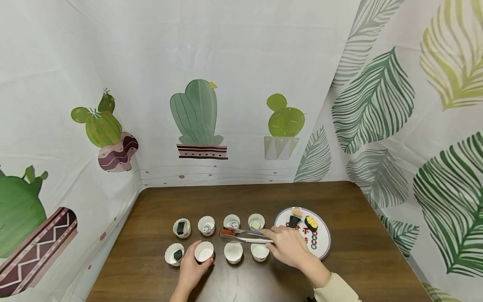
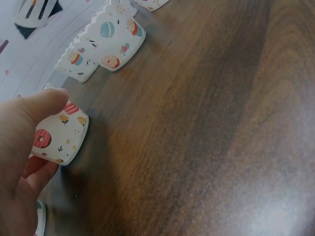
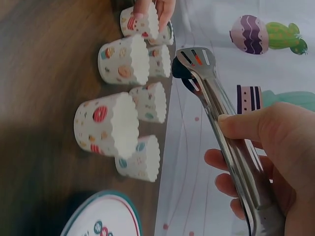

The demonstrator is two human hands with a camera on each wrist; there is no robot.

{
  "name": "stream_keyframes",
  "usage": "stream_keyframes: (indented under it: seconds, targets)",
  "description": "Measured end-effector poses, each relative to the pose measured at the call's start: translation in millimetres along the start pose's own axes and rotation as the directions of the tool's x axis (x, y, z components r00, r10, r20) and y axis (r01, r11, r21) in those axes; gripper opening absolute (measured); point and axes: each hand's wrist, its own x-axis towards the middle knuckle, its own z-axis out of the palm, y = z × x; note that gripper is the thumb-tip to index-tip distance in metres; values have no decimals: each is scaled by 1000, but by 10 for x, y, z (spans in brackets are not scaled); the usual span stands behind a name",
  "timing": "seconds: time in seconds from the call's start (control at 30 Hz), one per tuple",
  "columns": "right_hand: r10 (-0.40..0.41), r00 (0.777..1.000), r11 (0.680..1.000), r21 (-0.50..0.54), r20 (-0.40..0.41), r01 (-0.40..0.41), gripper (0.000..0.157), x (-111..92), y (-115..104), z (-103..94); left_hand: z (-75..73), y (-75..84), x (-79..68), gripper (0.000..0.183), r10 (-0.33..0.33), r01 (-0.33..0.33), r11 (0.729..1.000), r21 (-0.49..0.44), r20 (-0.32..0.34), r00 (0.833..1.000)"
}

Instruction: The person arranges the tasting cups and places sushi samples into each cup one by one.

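Note:
My left hand (image 1: 191,266) grips a white paper baking cup (image 1: 204,252) by its sides, thumb and fingers round it; in the left wrist view the cup (image 2: 61,135) shows printed doughnuts and flowers. My right hand (image 3: 275,152) holds metal tongs (image 3: 221,118) with slotted tips. Between the tips is a small sushi-like piece (image 1: 227,232), dark below with a red-orange top. In the head view it overlaps the gap between the two rows of cups, right of the held cup. In the right wrist view the tips partly hide the piece.
Several more paper cups stand in two rows. Black pieces lie in the two leftmost cups, back (image 1: 181,227) and front (image 1: 177,255). A round plate (image 1: 323,247) at right bears two sushi-like pieces, one yellow-topped (image 1: 311,223). A cactus-print curtain (image 1: 241,172) borders the brown table (image 1: 158,201).

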Motion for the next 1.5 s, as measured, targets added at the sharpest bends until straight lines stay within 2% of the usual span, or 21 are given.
stream_keyframes:
  seconds: [0.17, 0.33, 0.57, 0.73, 0.9, 1.2, 1.5]
  targets:
    - [-35, 999, 999, 9, -5, 35, 33, 62, -108, 64, 7, -10, -10, 67, 8, -8, 1000, 4, -18, 1000]
    - [-57, 998, 998, 11, -8, 57, 31, 114, -208, 123, 8, -18, -8, 67, -2, 2, 1000, -9, -7, 1000]
    - [-59, 998, 998, 20, 3, 59, 31, 186, -326, 208, -4, -20, -14, 68, -31, 31, 999, -18, 4, 1000]
    - [-75, 997, 997, 33, 10, 74, 32, 230, -387, 270, -2, -19, -11, 67, -18, 18, 1000, -8, -15, 1000]
    - [-89, 996, 996, 30, 12, 89, 32, 258, -440, 317, -1, -24, -5, 67, -13, 13, 1000, 0, -11, 1000]
    - [-104, 993, 995, 15, 63, 103, 33, 265, -498, 383, 2, -18, -2, 70, -37, 37, 999, 3, -1, 999]
    - [-87, 993, 996, 11, 78, 86, 33, 258, -510, 427, -5, -12, 9, 69, -48, 48, 999, 2, 7, 999]
